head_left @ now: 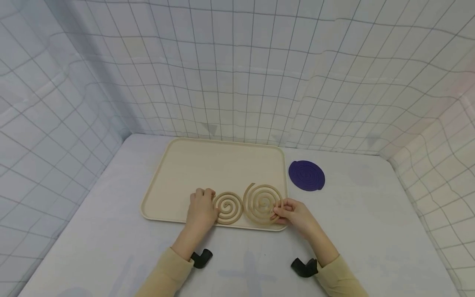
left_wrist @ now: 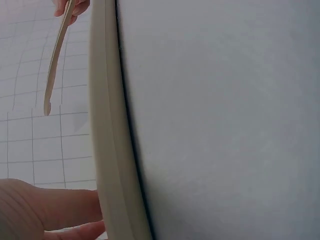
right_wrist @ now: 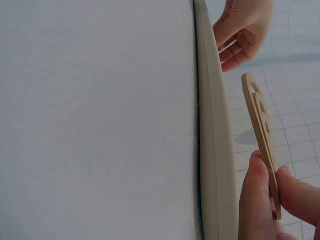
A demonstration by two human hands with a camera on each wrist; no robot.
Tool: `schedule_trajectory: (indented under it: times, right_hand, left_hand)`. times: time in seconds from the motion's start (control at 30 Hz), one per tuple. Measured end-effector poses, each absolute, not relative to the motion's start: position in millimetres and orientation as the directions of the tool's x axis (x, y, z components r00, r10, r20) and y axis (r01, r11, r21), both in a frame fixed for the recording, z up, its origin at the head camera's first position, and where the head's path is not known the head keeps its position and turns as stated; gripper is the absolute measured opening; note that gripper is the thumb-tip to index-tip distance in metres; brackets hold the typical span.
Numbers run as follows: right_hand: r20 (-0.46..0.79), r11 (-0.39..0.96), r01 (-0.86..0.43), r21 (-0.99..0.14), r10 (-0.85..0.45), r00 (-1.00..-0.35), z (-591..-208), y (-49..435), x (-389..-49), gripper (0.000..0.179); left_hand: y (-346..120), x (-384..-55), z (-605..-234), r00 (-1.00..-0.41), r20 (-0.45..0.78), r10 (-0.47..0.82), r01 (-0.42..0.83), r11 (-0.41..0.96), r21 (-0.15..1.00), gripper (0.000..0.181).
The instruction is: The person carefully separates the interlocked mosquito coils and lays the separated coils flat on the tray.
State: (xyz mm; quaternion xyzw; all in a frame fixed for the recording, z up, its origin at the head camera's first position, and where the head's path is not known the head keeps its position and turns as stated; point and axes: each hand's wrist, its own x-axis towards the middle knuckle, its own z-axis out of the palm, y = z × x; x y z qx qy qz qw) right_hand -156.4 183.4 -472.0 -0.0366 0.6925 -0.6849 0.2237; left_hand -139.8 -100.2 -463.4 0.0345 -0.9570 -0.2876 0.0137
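Observation:
A tan mosquito coil [head_left: 262, 204] is held by my right hand [head_left: 297, 214], which pinches its right edge between thumb and fingers. In the right wrist view this coil [right_wrist: 261, 132] stands tilted above the tray, apart from it. Left of it, a smaller-looking tan coil [head_left: 228, 208] lies over the front of the cream tray [head_left: 222, 161]. My left hand [head_left: 202, 208] rests at that coil's left edge, fingers loosely bent, the thumb beside the coil. How firmly it touches the coil is hidden.
A dark purple coil [head_left: 306, 175] lies on the white table [head_left: 356, 206], right of the tray. White grid-lined curtains [head_left: 230, 82] enclose the table at the back and both sides. The tray's raised rim [left_wrist: 107, 120] runs close to both hands.

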Motion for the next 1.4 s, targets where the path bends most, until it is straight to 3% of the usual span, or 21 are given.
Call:
schedule_trajectory:
  times: [0.1,0.27,0.53,0.8,1.07,1.4]
  right_hand:
    - [-0.270,0.075,0.260,-0.963,-0.350,-0.897,-471.5,184.2,-156.4,0.019]
    - [-0.271,0.112,0.247,-0.962,-0.337,-0.902,-469.9,185.2,-157.6,0.023]
    - [-0.274,0.162,0.232,-0.959,-0.322,-0.906,-469.0,185.5,-160.0,0.024]
    - [-0.282,0.239,0.220,-0.946,-0.269,-0.921,-465.3,180.2,-160.2,0.027]
    - [-0.261,0.386,0.185,-0.904,-0.153,-0.953,-466.2,175.6,-160.5,0.053]
    - [-0.204,0.583,0.112,-0.804,-0.094,-0.975,-464.4,171.7,-156.2,0.051]
  left_hand:
    - [-94.0,-138.1,-461.3,-0.998,0.051,-0.021,0.010,0.840,0.543,0.036]
    - [-80.1,-137.6,-457.3,-0.994,0.072,0.085,0.111,0.765,0.635,0.024]
    - [-59.0,-144.5,-457.0,-0.982,0.040,0.187,0.152,0.635,0.757,0.028]
    - [-56.4,-144.9,-461.8,-0.979,0.003,0.204,0.136,0.641,0.755,0.041]
    - [-58.0,-145.9,-463.9,-0.973,-0.044,0.228,0.107,0.609,0.786,0.036]
    - [-55.6,-137.5,-464.8,-0.964,-0.008,0.268,0.187,0.693,0.696,0.033]
